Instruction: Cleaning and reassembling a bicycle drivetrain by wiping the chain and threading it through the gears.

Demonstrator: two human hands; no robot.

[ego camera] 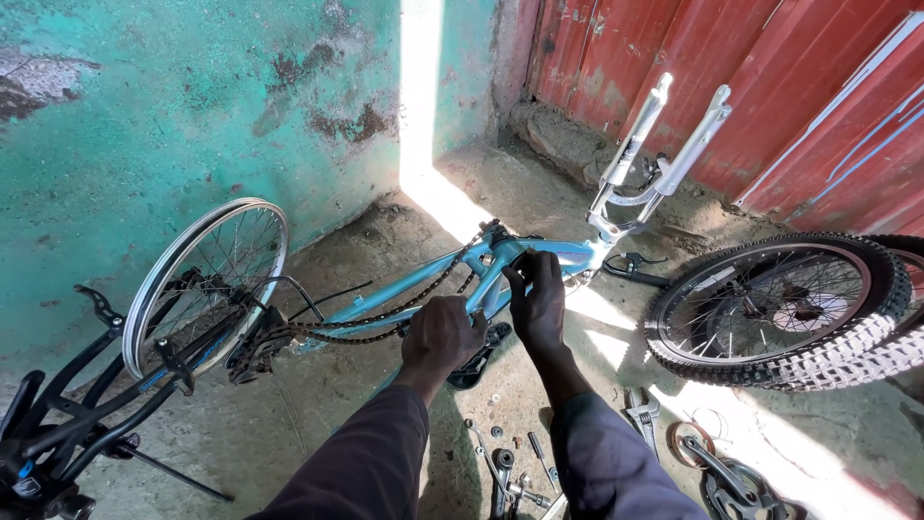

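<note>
Beside a loose tyre (780, 308) — both hands' grip closed on bike frame (404, 289) — left (441, 334), right (537, 299).

Take the blue bicycle frame (539, 258) as your landmark. Beyond it, bare concrete floor (481, 183) runs open to the teal wall (192, 106). Left of it, the rear wheel (207, 279) and chain (385, 323) crowd your left hand (441, 335). Right of it, a knobby tyre (780, 308) and brake lever (635, 268) block passage. On your side of it, loose tools and bolts (515, 472) litter the floor beneath your right hand (537, 303).
</note>
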